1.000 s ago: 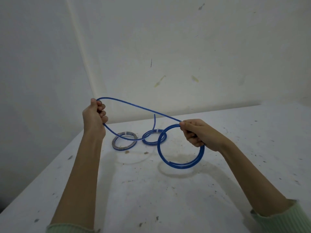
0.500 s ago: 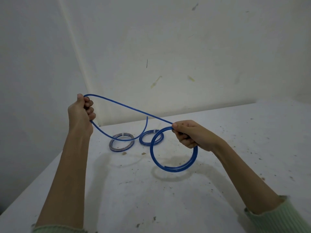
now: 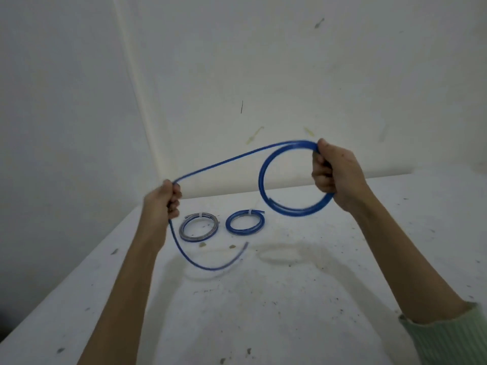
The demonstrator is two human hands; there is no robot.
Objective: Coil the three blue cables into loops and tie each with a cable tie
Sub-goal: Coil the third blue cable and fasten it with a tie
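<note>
The right hand (image 3: 336, 172) is up in the air with its fingers curled tight around a blue cable (image 3: 266, 191). The cable makes a round loop that hangs just beside and below this fist. From the top of the fist, one straight bit of the cable runs down and across to the left hand (image 3: 164, 200). The left hand is lower, and its fingers are curled around the cable too. Below the left fist, the loose end of the cable swings down in a curve, just over the white table (image 3: 263, 312). It looks blurry.

Two more coils lie flat on the table, under the stretch between the two hands. The grey-blue coil (image 3: 199, 227) is nearer the left hand. The small blue coil (image 3: 245, 222) is just beside it, a bit closer to the right hand. Each has a small white tie at its top.
</note>
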